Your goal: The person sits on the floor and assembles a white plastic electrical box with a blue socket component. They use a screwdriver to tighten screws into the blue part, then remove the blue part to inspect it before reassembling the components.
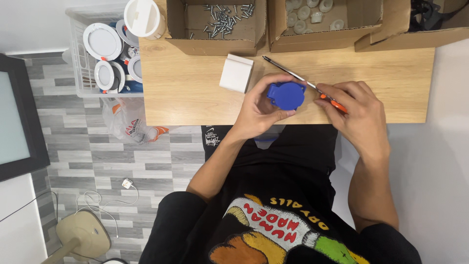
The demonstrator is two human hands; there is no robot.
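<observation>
Two hands held a blue part and a screwdriver over a wooden table.

The left hand (259,108) curled around a round blue plastic part (286,95), with fingers and thumb pinching its edges, near the front of the table (185,93). The right hand (356,110) gripped the orange handle of a screwdriver (312,87), and its thin metal shaft lay pointing away past the blue part. A small white box (236,73) sat just beside the left hand. A cardboard box of screws (222,22) stood at the back.
</observation>
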